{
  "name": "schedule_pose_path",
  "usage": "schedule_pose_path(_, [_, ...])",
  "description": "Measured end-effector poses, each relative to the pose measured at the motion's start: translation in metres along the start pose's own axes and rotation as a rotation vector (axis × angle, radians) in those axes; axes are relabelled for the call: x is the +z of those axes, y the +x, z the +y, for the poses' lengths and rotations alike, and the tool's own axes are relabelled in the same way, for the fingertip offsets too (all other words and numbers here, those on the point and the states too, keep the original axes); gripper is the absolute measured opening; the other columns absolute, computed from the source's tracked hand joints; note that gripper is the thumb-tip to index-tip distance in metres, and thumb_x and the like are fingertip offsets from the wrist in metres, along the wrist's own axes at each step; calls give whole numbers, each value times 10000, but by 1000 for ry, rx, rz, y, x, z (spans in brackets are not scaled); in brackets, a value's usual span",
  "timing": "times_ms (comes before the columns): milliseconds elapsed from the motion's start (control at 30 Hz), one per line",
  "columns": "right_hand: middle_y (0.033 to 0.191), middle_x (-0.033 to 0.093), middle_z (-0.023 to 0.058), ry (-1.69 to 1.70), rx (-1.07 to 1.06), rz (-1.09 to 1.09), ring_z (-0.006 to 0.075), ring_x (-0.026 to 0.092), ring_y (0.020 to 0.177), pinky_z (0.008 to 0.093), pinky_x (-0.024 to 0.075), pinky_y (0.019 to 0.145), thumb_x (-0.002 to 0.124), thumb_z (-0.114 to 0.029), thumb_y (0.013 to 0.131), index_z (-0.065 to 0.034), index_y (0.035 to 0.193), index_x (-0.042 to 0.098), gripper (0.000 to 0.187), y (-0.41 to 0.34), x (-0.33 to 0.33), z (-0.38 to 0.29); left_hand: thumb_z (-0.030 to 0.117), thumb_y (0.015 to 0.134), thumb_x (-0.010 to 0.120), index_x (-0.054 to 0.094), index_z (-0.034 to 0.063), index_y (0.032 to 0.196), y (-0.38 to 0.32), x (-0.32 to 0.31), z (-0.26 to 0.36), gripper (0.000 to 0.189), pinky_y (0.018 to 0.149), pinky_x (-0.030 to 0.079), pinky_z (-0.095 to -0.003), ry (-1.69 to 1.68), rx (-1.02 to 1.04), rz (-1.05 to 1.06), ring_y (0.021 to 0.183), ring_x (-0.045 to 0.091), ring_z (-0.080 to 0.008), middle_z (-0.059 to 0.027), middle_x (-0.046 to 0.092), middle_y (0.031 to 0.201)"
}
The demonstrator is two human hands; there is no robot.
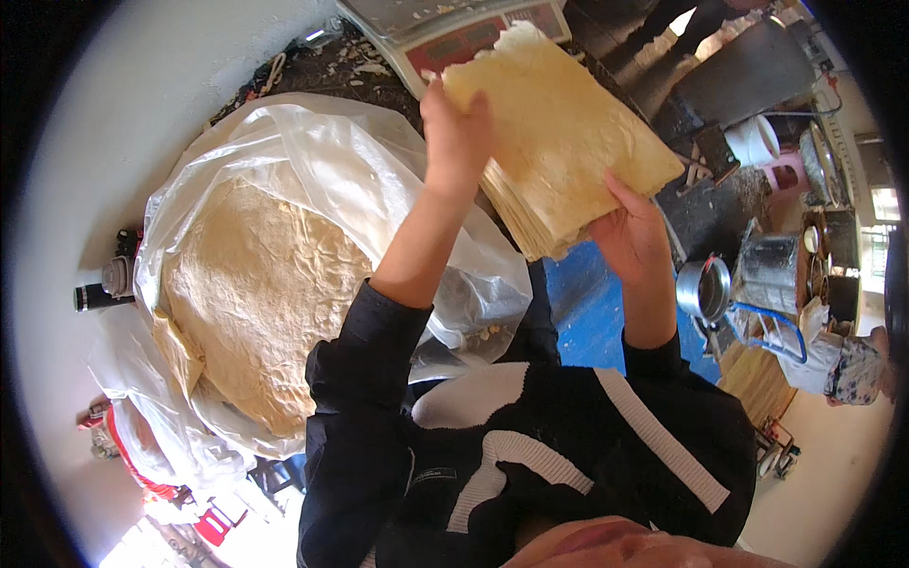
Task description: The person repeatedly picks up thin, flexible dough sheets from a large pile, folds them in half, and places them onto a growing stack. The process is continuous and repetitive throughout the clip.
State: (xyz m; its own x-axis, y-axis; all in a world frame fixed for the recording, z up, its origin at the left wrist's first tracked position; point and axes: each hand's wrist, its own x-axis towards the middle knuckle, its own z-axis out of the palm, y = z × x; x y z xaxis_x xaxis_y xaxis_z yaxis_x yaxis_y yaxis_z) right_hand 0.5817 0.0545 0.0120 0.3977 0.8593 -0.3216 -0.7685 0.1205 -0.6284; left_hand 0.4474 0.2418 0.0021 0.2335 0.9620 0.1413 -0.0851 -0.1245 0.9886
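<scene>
A thick stack of thin, pale yellow flat sheets (561, 135), folded or layered and ragged along its far edge, is held up between both hands. My left hand (458, 138) grips its left side, with the thumb raised near the top sheet. At the near right corner my right hand (632, 231) holds the stack, thumb on top and fingers underneath. To the left, a clear plastic bag (341, 156) lies open around a large pile of round, tan flat sheets (263, 298). The undersides of the stack's lower layers are hidden.
A scale with a red panel (476, 39) stands beyond the stack, on a dark surface strewn with flakes. A white wall (64, 213) runs along the left. At the right are a metal pot (703, 287), a white bucket (753, 140) and another person (845, 366) in a patterned cap.
</scene>
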Motion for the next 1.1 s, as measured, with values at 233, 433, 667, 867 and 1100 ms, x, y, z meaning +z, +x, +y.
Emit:
schedule_pose_path(233, [1407,554,151,-678,-892,257,295,504,1342,462,368,1140,521,-128,1020,-2,1398,472,401,9,-13,-18,530,943,536,478,176,1476,-87,46,19,642,1170,217,-602,974,562,-467,1424,323,-488,-236,392,1529])
schedule_pose_path(433, [1419,554,143,-2438,-703,-93,342,443,1383,490,304,1173,534,-167,1000,10,1285,591,340,23,2,-82,587,930,497,524,140,1445,-86,45,16,682,1177,129,-632,948,574,-547,1451,261,-521,-263,375,1542])
schedule_pose_path(667, [1591,352,117,-2791,-762,-588,238,299,1486,369,266,1206,418,-326,1049,-45,1470,435,506,189,30,-60,594,936,480,511,163,1458,-89,48,14,677,1191,147,-596,1051,537,-558,1455,268,-486,-245,384,1538])
schedule_pose_path(867, [1636,231,165,-2213,-233,-532,275,219,1516,367,201,1229,325,-522,1056,-72,1558,302,674,228,7,-56,609,959,438,474,156,1483,-88,48,10,694,1204,122,-579,968,493,-555,1487,221,-451,-227,363,1558])
schedule_pose_path(1100, [1466,524,116,-2161,-1105,-697,322,443,1399,408,358,1154,616,-146,968,-38,1284,610,334,142,67,-78,399,978,567,357,31,1516,-105,-101,-5,684,1229,166,-493,577,614,-342,1505,208,-373,-201,284,1599])
